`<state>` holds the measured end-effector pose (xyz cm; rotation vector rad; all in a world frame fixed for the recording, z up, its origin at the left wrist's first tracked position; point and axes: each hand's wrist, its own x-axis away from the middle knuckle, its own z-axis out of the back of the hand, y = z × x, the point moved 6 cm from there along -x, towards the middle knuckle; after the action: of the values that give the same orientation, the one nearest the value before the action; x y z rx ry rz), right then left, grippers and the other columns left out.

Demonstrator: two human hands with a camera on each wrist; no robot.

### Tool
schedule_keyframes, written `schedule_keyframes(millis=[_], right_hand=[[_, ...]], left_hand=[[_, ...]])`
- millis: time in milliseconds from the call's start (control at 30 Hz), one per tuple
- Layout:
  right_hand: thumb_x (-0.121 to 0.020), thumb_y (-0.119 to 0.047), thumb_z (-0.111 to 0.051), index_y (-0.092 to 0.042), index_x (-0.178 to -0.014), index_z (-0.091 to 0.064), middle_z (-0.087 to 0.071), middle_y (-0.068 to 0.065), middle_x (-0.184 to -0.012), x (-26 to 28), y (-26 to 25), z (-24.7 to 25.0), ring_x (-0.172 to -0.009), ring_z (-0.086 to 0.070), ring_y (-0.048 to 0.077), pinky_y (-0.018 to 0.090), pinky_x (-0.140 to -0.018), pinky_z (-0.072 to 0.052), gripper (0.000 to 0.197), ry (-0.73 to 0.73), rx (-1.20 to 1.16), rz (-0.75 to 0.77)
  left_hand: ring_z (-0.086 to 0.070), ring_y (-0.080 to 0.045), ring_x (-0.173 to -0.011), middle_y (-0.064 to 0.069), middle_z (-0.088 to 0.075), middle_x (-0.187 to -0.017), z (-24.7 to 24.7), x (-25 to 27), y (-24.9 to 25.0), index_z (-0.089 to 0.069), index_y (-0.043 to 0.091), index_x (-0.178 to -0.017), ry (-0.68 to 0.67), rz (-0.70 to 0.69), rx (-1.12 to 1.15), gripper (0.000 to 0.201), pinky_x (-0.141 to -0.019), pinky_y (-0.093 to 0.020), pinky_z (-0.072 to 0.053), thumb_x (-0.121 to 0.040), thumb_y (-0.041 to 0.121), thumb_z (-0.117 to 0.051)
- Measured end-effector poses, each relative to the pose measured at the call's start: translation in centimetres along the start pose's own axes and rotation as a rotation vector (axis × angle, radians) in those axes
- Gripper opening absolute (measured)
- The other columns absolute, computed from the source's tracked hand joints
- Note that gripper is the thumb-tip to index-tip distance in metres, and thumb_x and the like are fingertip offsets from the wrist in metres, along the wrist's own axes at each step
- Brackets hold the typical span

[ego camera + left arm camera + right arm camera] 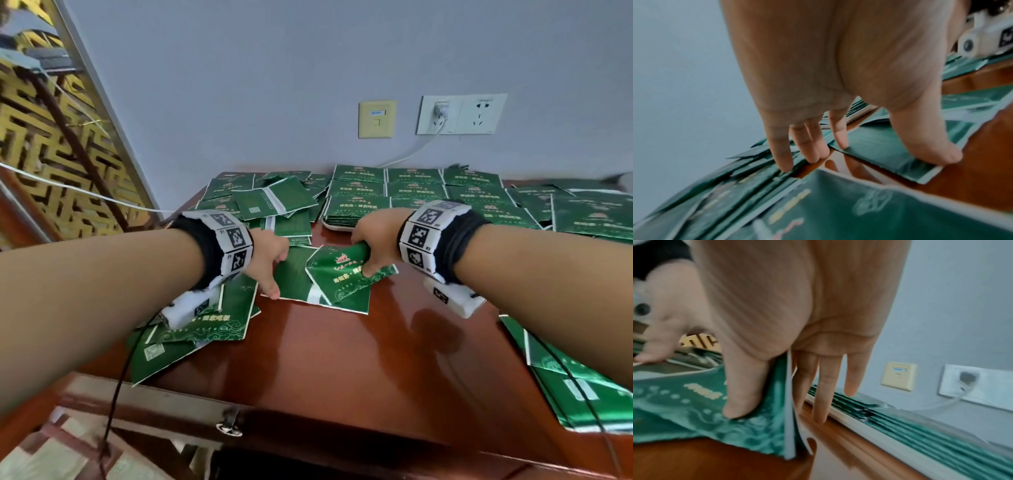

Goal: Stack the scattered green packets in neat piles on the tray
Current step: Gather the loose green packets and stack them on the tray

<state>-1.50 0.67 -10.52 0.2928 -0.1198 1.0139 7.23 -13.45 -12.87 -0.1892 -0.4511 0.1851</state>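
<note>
On tray (pixel 337 226), green packets (pixel 414 192) stacked in piles

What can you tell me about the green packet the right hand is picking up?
The green packet is flat, glossy foil-like material with gold lettering, a red crest, pale swirl patterns and white edges. The right hand pinches its far edge, thumb on the printed face, fingers behind, tilting that edge up. Its near part lies on the reddish wooden table, overlapping another packet that the left hand touches.
</note>
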Motion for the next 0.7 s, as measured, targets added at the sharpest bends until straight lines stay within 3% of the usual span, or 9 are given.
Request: schedule_keyframes(millis=[67, 167, 267, 367, 467, 567, 633, 700], right_hand=[[-0.073, -0.038, -0.076, -0.014, -0.09, -0.07, -0.062, -0.003, -0.07, 0.7, 1.4, 0.1, -0.066, -0.057, 0.016, 0.024, -0.061, -0.047, 0.031, 0.0, -0.059, -0.045], [-0.073, -0.032, -0.079, -0.011, -0.099, -0.069, -0.064, -0.002, -0.08, 2.1, 3.5, 0.3, -0.077, -0.061, 0.018, 0.029, -0.076, -0.051, 0.035, -0.056, -0.179, -0.123], [-0.075, -0.029, -0.078, -0.012, -0.117, -0.063, -0.06, -0.004, -0.091, 3.0, 5.1, 0.2, -0.087, -0.058, 0.018, 0.029, -0.086, -0.047, 0.048, -0.089, -0.213, -0.173], [-0.079, -0.033, -0.074, -0.012, -0.123, -0.059, -0.058, -0.005, -0.093, 3.1, 5.9, -0.8, -0.086, -0.056, 0.017, 0.025, -0.078, -0.043, 0.051, -0.108, -0.206, -0.196], [-0.082, -0.037, -0.07, -0.01, -0.113, -0.064, -0.06, -0.004, -0.086, 2.7, 5.8, -1.6, -0.081, -0.057, 0.017, 0.027, -0.073, -0.046, 0.042, -0.082, -0.233, -0.199], [-0.087, -0.033, -0.065, -0.009, -0.126, -0.054, -0.053, -0.001, -0.093, 2.4, 5.4, -2.7, -0.083, -0.052, 0.018, 0.027, -0.072, -0.041, 0.047, -0.113, -0.165, -0.196], [-0.092, -0.031, -0.059, -0.008, -0.135, -0.045, -0.049, 0.0, -0.097, 2.3, 5.3, -3.8, -0.085, -0.049, 0.019, 0.027, -0.071, -0.039, 0.051, -0.166, -0.135, -0.208], [-0.094, -0.032, -0.055, -0.008, -0.139, -0.039, -0.049, 0.002, -0.102, 2.3, 5.5, -4.5, -0.087, -0.047, 0.018, 0.027, -0.074, -0.039, 0.053, -0.207, -0.133, -0.209]], left_hand=[[-0.054, -0.021, -0.102, -0.005, -0.05, -0.117, 0.6, -0.2, 1.0, -0.049, 0.018, -0.121, 0.037, -0.039, 0.026, 0.072, -0.084, -0.03, -0.048, -0.066, 0.051, -0.081], [-0.05, -0.02, -0.102, -0.002, -0.045, -0.115, 1.4, -0.6, 2.6, -0.046, 0.02, -0.124, 0.089, -0.1, 0.052, 0.077, -0.079, -0.028, -0.041, -0.063, 0.054, -0.081], [-0.045, -0.02, -0.118, -0.002, -0.043, -0.132, 1.9, -0.9, 4.2, -0.036, 0.021, -0.138, 0.094, -0.148, 0.085, 0.094, -0.097, -0.031, -0.039, -0.064, 0.059, -0.078], [-0.039, -0.025, -0.13, -0.008, -0.037, -0.144, 1.7, -1.4, 5.3, -0.027, 0.014, -0.146, 0.078, -0.088, 0.04, 0.106, -0.106, -0.035, -0.034, -0.067, 0.067, -0.071], [-0.05, -0.027, -0.112, -0.014, -0.047, -0.129, 1.7, -1.7, 5.0, -0.033, 0.006, -0.137, 0.031, 0.07, -0.017, 0.107, -0.097, -0.037, -0.043, -0.064, 0.079, -0.062], [-0.05, -0.019, -0.084, -0.012, -0.056, -0.109, 1.8, -1.7, 4.7, -0.039, 0.004, -0.126, -0.039, 0.149, 0.031, 0.087, -0.073, -0.027, -0.039, -0.074, 0.071, -0.06], [-0.049, -0.02, -0.091, -0.013, -0.056, -0.117, 2.1, -1.8, 4.8, -0.037, -0.002, -0.135, -0.039, 0.179, 0.046, 0.09, -0.067, -0.027, -0.037, -0.079, 0.065, -0.06], [-0.052, -0.023, -0.105, -0.012, -0.053, -0.122, 2.5, -1.6, 4.8, -0.033, -0.001, -0.14, -0.022, 0.195, 0.035, 0.092, -0.076, -0.028, -0.038, -0.079, 0.061, -0.063]])
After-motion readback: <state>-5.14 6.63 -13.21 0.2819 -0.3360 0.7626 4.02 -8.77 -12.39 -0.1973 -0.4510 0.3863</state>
